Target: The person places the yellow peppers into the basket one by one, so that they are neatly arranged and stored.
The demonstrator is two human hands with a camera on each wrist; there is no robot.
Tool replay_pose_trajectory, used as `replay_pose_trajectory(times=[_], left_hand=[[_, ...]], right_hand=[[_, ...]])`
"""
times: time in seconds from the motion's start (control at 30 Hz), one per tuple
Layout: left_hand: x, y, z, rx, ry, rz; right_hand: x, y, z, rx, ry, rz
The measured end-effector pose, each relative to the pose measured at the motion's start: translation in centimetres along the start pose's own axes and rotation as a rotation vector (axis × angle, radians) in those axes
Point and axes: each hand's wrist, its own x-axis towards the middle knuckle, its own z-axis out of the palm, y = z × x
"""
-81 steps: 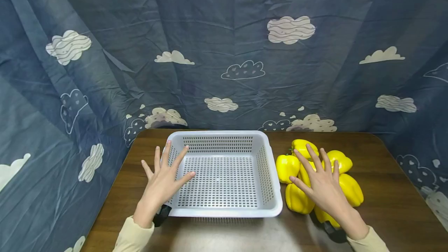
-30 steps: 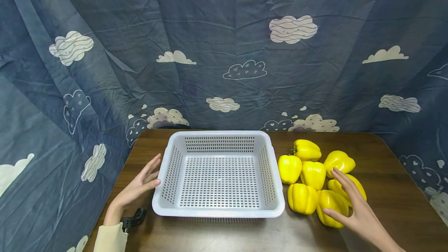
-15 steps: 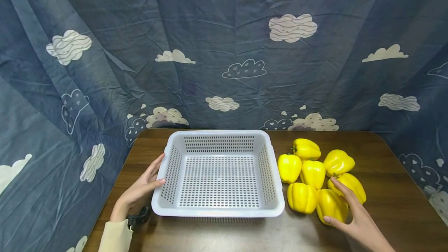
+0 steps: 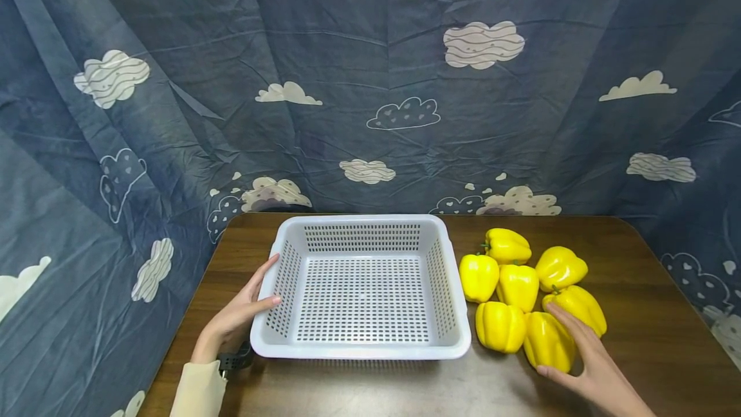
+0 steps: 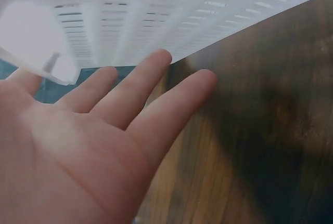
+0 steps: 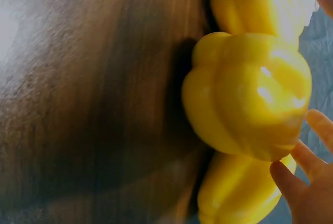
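A white perforated basket stands empty on the brown table. My left hand lies with straight fingers along the basket's left outer wall, thumb at its rim; the left wrist view shows the open palm beside the basket wall. To the right of the basket, several yellow bell peppers lie in a cluster. My right hand touches the nearest pepper, thumb at its near side and fingers along its right side. In the right wrist view my fingertips meet that pepper, which rests on the table.
Other peppers crowd against the touched one. A blue cloud-print cloth hangs behind and beside the table. Bare tabletop shows in front of the basket and right of the peppers.
My hands dropped from above the basket and peppers. The left one has settled against the basket's left wall; the right one has closed in on the nearest pepper.
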Motion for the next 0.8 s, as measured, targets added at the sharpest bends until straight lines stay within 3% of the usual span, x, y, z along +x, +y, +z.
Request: replay_pose_trajectory(times=[0.27, 0.57, 0.67, 0.8], left_hand=[[0.5, -0.2, 0.3, 0.009, 0.034, -0.022], [0.7, -0.4, 0.3, -0.001, 0.020, -0.024], [0.8, -0.4, 0.2, 0.000, 0.014, -0.016], [0.8, -0.4, 0.0, 0.001, 0.006, -0.005]], right_hand=[[0.1, 1.4, 0.6, -0.088, 0.017, -0.170], [0.4, 2.0, 0.6, -0.207, 0.018, -0.127], [0.7, 1.6, 0.0, -0.208, 0.032, -0.096], [1.4, 1.0, -1.0, -0.190, 0.066, -0.126]])
